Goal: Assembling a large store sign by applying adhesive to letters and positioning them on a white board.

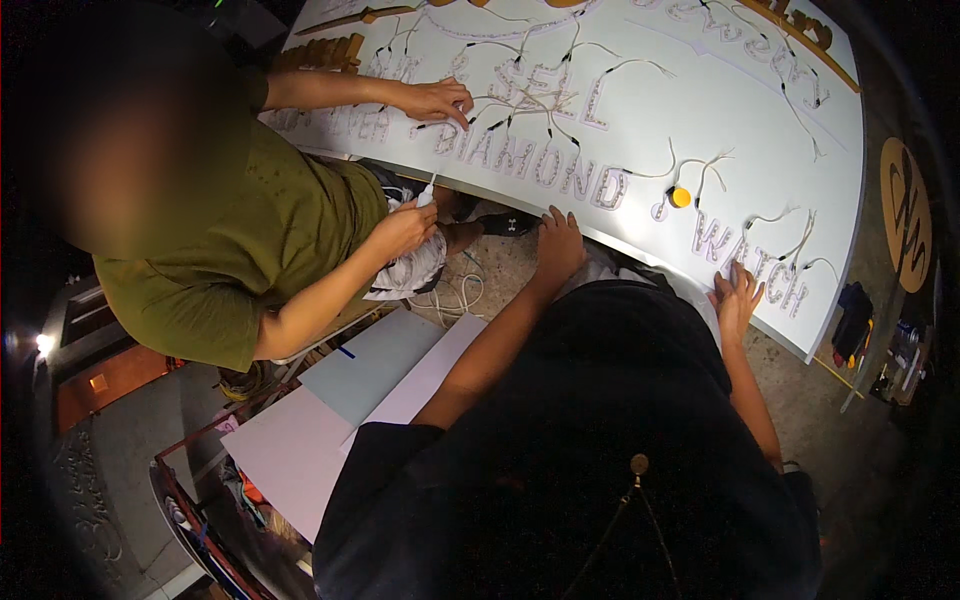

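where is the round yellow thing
The round yellow thing is on the white board, right of centre in the head view, above-left of the right hand.

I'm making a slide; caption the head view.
Right hand at lettering, left hand at the white panel's edge, co-worker at left.

A black T-shirt point(560, 440) is worn, its front spread across the lower centre of the frame. The upper arms are covered by short, loose black sleeves point(372, 468). A round, brass-coloured pendant point(639, 464) is carried on a thin chain point(651, 512). The left hand point(560, 247) and right hand point(738, 297) are left uncovered.
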